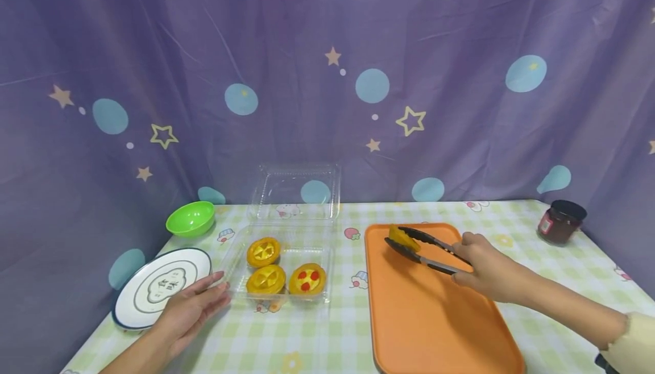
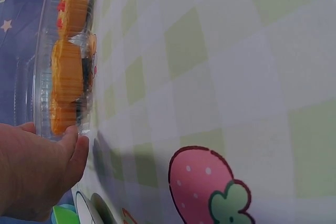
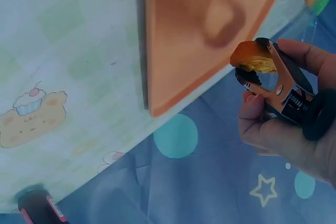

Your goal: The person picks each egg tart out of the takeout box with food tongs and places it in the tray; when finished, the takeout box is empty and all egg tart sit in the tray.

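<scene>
In the head view my right hand (image 1: 486, 269) grips black-and-steel tongs (image 1: 439, 266) over the far part of the orange tray (image 1: 425, 328). Between the tongs' tips is a golden egg tart (image 1: 403, 239), tilted on its side; the right wrist view also shows this tart (image 3: 252, 56) pinched there. My left hand (image 1: 193, 310), fingers extended, is at the left side of a hinged clear plastic box (image 1: 309, 254), fingertips right at its wall. Inside sit two yellow-topped tarts (image 1: 266, 279) and a tart with red spots (image 1: 307, 279). The box's lid (image 1: 302, 192) stands raised behind.
A white plate (image 1: 133, 294) with a dark rim lies left of the box, and a green bowl (image 1: 191, 219) stands behind it. At the far right is a dark jar (image 1: 561, 223). A checked cloth (image 1: 343, 328) covers the table; a purple curtain (image 1: 307, 21) hangs behind.
</scene>
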